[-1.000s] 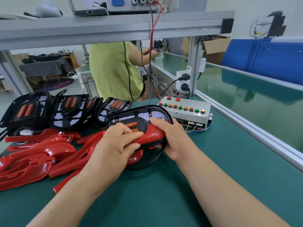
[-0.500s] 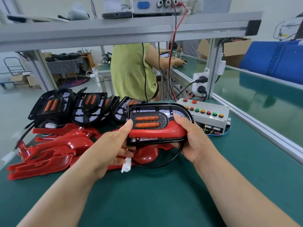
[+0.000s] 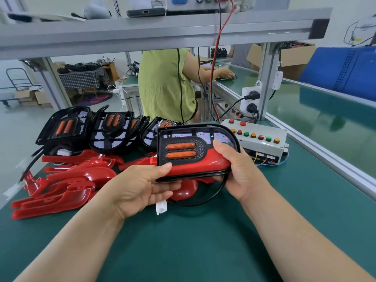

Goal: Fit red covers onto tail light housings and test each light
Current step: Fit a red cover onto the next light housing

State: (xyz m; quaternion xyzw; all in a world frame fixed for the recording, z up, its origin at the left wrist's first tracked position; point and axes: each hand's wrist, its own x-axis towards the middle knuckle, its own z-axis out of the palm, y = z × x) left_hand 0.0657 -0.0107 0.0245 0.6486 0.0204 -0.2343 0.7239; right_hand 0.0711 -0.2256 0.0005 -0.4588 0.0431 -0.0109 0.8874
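Observation:
A black tail light housing (image 3: 183, 149) with two orange lenses is held up above the green bench, a red cover (image 3: 205, 162) seated along its lower edge. My left hand (image 3: 140, 188) grips its lower left corner, thumb on top. My right hand (image 3: 236, 169) grips the rounded right end, thumb on the clear lens. A black cable loops under it, and a white connector (image 3: 161, 207) hangs below my left hand. Small red dots glow behind the clear lens.
Several loose red covers (image 3: 67, 184) lie at the left, with bare black housings (image 3: 65, 127) propped behind them. A grey test box (image 3: 262, 139) with coloured buttons stands at the back right. A person in a green shirt (image 3: 164, 84) stands beyond the bench. An aluminium rail (image 3: 325, 157) borders the right side.
Both hands have lifted the housing off the pile and tilted its face up toward me. My left hand has moved from on top of the cover to under the left corner.

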